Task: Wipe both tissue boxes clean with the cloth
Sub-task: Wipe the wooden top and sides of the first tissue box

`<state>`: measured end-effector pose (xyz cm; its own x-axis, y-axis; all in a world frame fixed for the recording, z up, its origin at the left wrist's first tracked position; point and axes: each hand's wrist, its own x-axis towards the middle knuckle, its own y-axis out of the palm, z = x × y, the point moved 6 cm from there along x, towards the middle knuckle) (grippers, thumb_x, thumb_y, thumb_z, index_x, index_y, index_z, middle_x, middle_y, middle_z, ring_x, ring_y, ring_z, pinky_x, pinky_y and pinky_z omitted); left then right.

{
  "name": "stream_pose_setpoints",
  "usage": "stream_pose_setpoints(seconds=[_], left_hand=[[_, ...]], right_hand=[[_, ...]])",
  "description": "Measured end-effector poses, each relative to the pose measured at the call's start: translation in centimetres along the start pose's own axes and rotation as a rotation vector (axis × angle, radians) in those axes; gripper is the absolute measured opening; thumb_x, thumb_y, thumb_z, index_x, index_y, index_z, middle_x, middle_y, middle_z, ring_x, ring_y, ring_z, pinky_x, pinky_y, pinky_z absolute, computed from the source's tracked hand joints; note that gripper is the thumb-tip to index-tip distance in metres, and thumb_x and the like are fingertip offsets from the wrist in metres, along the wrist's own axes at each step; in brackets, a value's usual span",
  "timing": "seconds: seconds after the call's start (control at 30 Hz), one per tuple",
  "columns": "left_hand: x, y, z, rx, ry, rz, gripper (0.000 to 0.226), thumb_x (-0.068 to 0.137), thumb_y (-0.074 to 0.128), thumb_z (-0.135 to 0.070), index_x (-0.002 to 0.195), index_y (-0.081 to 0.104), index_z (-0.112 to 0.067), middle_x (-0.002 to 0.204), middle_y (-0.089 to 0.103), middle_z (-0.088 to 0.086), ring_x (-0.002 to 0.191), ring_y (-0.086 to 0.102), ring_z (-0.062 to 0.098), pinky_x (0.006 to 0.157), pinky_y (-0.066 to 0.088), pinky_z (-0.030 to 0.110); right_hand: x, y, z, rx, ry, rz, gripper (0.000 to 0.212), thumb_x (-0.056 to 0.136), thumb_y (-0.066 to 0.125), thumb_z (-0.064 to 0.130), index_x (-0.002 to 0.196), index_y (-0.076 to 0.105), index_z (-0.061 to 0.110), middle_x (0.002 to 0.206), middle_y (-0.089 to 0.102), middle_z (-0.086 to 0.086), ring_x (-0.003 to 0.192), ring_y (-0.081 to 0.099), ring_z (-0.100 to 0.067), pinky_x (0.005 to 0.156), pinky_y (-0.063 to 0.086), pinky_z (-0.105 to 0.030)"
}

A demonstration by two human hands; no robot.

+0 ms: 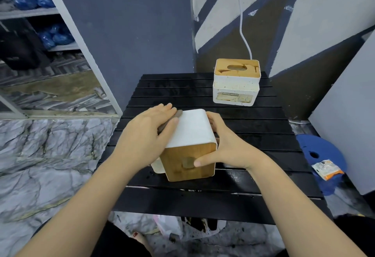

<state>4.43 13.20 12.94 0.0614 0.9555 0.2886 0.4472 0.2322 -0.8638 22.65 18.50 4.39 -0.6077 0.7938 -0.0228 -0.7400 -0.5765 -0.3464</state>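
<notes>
My left fingers (168,112) lie straight, pressing the brown cloth (178,114) against the near tissue box (190,128), which lies tipped on the desk (243,126). My right hand (225,145) grips its other side. The second box (236,83) stands upright farther back.

Glossy black slatted table (253,133); tissue box (190,128) lid apparently wood.

The near tissue box (189,135) lies tipped on the table (253,135) between the left hand (146,137) and right hand (227,147), cloth (172,119) under the left; the far tissue box (236,82) stands upright behind, to the right
</notes>
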Motion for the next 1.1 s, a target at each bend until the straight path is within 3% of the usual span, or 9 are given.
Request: stream_pose_setpoints(seconds=[0.23,0.37,0.43,0.53,0.63,0.77,0.93,1.0,1.1], left_hand=[[2.0,3.2,-4.4,0.023,0.046,0.137,0.064,0.098,0.025,-0.057,0.151,0.047,-0.028,0.159,0.041,-0.011,0.152,0.028,0.015,0.125,0.021,0.038],[0.9,3.8,-6.2,0.006,0.180,0.088,0.047,0.101,0.033,-0.044,0.131,0.066,-0.031,0.144,0.058,-0.016,0.147,0.034,0.008,0.120,0.029,0.034],[-0.2,3.7,-6.8,-0.007,0.273,0.070,0.038,0.101,0.039,-0.040,0.119,0.072,-0.030,0.131,0.066,-0.018,0.142,0.041,0.007,0.115,0.036,0.034],[-1.9,3.4,-6.4,-0.069,0.374,0.052,0.031,0.102,0.052,-0.034,0.123,0.073,-0.027,0.131,0.067,-0.016,0.139,0.047,0.009,0.113,0.040,0.036],[-3.0,2.1,-4.3,-0.105,0.395,0.008,0.032,0.101,0.058,-0.032,0.129,0.070,-0.026,0.135,0.066,-0.013,0.139,0.049,0.007,0.114,0.041,0.037],[-3.5,-0.2,-0.6,-0.115,0.245,-0.088,0.034,0.101,0.053,-0.037,0.129,0.070,-0.028,0.136,0.064,-0.016,0.138,0.048,0.002,0.115,0.041,0.036],[-1.8,-0.2,1.3,0.001,-0.074,0.013,0.050,0.105,0.037,-0.048,0.151,0.047,-0.030,0.158,0.040,-0.015,0.151,0.023,0.003,0.126,0.022,0.033],[-0.7,0.4,0.3,0.071,-0.125,0.056,0.058,0.105,0.033,-0.052,0.155,0.039,-0.025,0.163,0.032,-0.009,0.155,0.017,0.011,0.126,0.014,0.033],[0.5,1.6,-2.7,0.139,-0.073,0.077,0.063,0.104,0.025,-0.058,0.152,0.043,-0.022,0.161,0.039,-0.004,0.152,0.025,0.020,0.124,0.013,0.035]], right_hand=[[-0.1,0.1,0.1,0.031,-0.016,-0.009,0.118,0.064,0.099,0.014,0.151,0.022,0.037,0.144,0.043,0.014,0.136,0.044,-0.003,0.105,0.053,-0.031],[-0.3,0.0,0.1,0.026,-0.049,-0.043,0.112,0.064,0.098,0.014,0.148,0.027,0.032,0.141,0.045,0.023,0.135,0.046,0.001,0.109,0.048,-0.028],[-0.4,0.1,-0.1,0.026,-0.065,-0.047,0.107,0.067,0.095,0.007,0.147,0.028,0.030,0.132,0.048,0.031,0.128,0.052,0.003,0.101,0.049,-0.021],[-0.7,0.2,-0.4,0.058,-0.060,-0.041,0.103,0.071,0.092,0.003,0.145,0.029,0.034,0.129,0.056,0.021,0.123,0.059,-0.003,0.095,0.052,-0.024],[-0.6,0.2,-0.4,0.064,-0.039,-0.046,0.110,0.065,0.097,0.012,0.147,0.029,0.039,0.141,0.050,0.018,0.133,0.051,-0.004,0.105,0.051,-0.033],[-0.5,0.1,-0.1,0.020,-0.011,-0.037,0.118,0.059,0.100,0.027,0.149,0.025,0.041,0.146,0.041,0.021,0.138,0.041,-0.002,0.112,0.047,-0.042],[-0.4,0.2,0.1,0.004,-0.002,-0.014,0.121,0.054,0.098,0.042,0.148,0.023,0.044,0.149,0.038,0.022,0.142,0.037,-0.004,0.114,0.046,-0.045],[-0.4,0.3,0.2,0.002,-0.003,-0.021,0.121,0.054,0.099,0.040,0.148,0.023,0.044,0.147,0.039,0.021,0.140,0.038,-0.003,0.112,0.048,-0.043],[-0.4,0.3,0.0,0.024,-0.003,-0.038,0.119,0.059,0.101,0.025,0.148,0.024,0.042,0.143,0.043,0.020,0.136,0.044,-0.003,0.105,0.054,-0.036]])
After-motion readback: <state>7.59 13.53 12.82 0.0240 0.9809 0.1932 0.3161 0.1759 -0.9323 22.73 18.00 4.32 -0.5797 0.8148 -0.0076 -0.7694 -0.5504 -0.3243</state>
